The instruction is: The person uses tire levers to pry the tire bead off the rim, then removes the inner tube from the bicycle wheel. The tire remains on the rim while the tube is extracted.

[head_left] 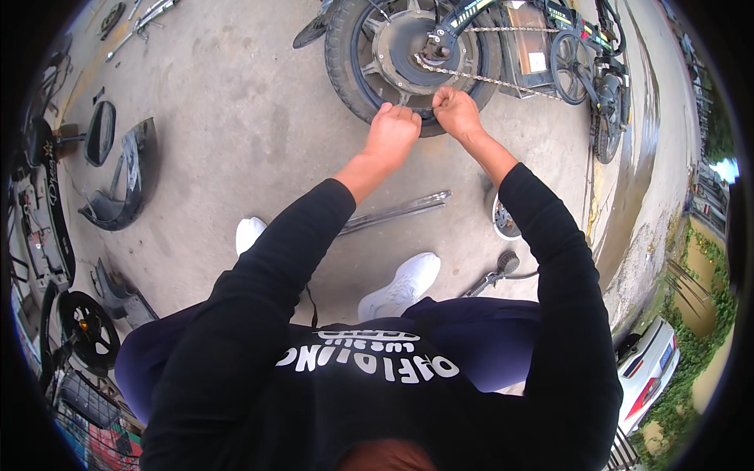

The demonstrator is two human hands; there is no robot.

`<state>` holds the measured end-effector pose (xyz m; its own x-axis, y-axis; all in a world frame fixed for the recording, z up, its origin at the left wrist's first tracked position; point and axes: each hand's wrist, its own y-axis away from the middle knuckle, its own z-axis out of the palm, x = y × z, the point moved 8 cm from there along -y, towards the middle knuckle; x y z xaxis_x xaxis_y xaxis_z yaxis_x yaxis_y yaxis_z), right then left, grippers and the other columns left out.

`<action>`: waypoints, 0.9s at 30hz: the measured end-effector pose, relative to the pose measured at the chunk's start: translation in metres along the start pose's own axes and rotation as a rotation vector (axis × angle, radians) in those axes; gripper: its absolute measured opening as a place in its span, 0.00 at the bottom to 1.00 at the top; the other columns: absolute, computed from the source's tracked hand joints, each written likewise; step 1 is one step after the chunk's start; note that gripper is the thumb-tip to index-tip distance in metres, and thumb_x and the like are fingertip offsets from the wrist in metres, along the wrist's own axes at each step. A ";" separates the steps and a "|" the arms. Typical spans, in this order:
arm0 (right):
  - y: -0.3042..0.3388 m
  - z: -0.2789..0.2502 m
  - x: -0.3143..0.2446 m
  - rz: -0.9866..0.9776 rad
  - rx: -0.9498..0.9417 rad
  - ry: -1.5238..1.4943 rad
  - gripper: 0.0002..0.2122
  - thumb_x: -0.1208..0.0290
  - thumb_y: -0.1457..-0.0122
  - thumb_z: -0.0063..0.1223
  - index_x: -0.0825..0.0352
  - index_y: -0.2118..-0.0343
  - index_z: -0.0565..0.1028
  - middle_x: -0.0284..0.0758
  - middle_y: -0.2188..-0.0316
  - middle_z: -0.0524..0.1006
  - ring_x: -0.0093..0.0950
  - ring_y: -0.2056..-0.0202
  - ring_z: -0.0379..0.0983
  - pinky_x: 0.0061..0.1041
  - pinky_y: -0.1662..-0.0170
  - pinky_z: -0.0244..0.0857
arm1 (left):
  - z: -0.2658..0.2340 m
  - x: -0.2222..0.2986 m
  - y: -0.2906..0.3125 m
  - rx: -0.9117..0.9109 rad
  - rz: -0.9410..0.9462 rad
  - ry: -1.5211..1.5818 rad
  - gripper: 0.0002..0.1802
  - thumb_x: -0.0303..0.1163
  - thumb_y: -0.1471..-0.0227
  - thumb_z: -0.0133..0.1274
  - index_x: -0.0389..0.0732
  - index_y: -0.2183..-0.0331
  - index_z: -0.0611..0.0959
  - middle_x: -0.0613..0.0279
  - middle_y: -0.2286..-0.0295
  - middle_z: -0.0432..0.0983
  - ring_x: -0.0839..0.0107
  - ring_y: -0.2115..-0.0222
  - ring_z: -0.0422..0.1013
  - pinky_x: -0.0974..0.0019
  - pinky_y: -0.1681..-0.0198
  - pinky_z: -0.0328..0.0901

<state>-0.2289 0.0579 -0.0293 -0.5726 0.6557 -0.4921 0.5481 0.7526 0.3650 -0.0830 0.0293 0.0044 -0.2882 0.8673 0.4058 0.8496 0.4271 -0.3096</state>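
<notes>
Both arms stretch forward as the left hand (393,129) and right hand (455,110), fists closed, grip the lower edge of the tyre (345,71) on a bike's rear wheel standing on concrete.

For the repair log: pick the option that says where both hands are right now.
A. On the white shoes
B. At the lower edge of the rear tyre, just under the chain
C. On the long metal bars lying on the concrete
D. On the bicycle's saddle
B: the left hand and right hand, both curled closed, press side by side against the rear tyre just below the chain; whether they pinch anything cannot be seen.
</notes>
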 end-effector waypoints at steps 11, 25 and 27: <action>0.012 0.007 -0.063 -0.265 0.130 -0.043 0.06 0.82 0.57 0.50 0.64 0.78 0.74 0.39 0.79 0.76 0.39 0.69 0.72 0.37 0.62 0.66 | 0.006 -0.002 0.002 -0.024 -0.011 0.125 0.05 0.22 0.66 0.53 0.40 0.78 0.76 0.60 0.78 0.73 0.62 0.72 0.72 0.62 0.64 0.63; 0.008 0.001 -0.027 -0.251 -0.343 0.464 0.18 0.50 0.44 0.53 0.63 0.69 0.76 0.39 0.69 0.79 0.39 0.57 0.69 0.40 0.55 0.62 | 0.011 -0.004 -0.002 -0.191 0.041 0.055 0.10 0.27 0.62 0.58 0.38 0.71 0.78 0.58 0.75 0.74 0.60 0.68 0.72 0.59 0.60 0.64; 0.005 -0.003 -0.018 -0.254 -0.251 0.391 0.17 0.50 0.44 0.53 0.62 0.69 0.76 0.38 0.70 0.78 0.39 0.58 0.70 0.39 0.55 0.61 | 0.008 -0.007 -0.006 -0.260 0.084 0.102 0.12 0.31 0.59 0.60 0.38 0.70 0.78 0.57 0.71 0.74 0.60 0.64 0.71 0.58 0.57 0.63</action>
<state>-0.2172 0.0506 -0.0165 -0.8794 0.3884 -0.2755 0.2271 0.8506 0.4743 -0.0900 0.0226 -0.0034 -0.1776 0.8612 0.4763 0.9570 0.2639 -0.1203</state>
